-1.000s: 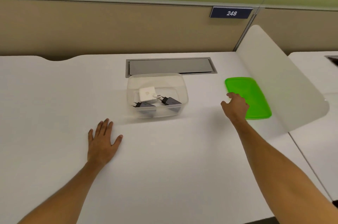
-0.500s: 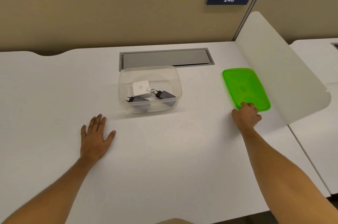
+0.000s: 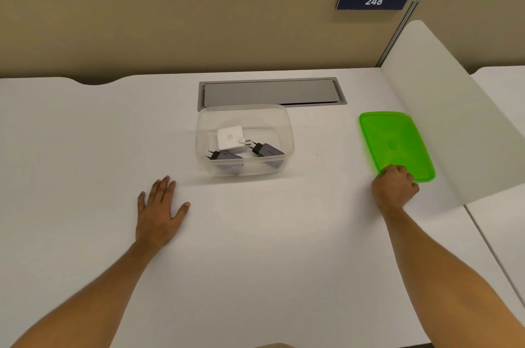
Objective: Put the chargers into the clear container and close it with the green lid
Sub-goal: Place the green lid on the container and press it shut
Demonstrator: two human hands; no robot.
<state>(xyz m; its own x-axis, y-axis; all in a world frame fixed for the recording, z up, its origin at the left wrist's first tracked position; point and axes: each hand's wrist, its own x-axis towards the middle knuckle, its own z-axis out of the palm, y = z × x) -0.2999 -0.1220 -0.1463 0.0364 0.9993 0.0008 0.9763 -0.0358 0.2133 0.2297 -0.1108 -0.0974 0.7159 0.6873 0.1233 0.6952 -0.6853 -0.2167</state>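
Three chargers (image 3: 244, 147) are seen already inside the clear container (image 3: 287, 131) (open-topped, mid-desk); the green lid (image 3: 395, 143) lies flat well to its right, presumably set aside for loading; right hand (image 3: 395, 187) is curled, gripping the lid's near edge; left hand (image 3: 159, 212) is laid flat, fingers spread, holding nothing.

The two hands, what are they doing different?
The left hand lies flat on the white desk with fingers spread, holding nothing; the right hand is curled at the near edge of the green lid. The left hand sits in front of the clear container, to its left; the right hand is off to the container's right, by the white divider. Both are bare and reach out over the desk.
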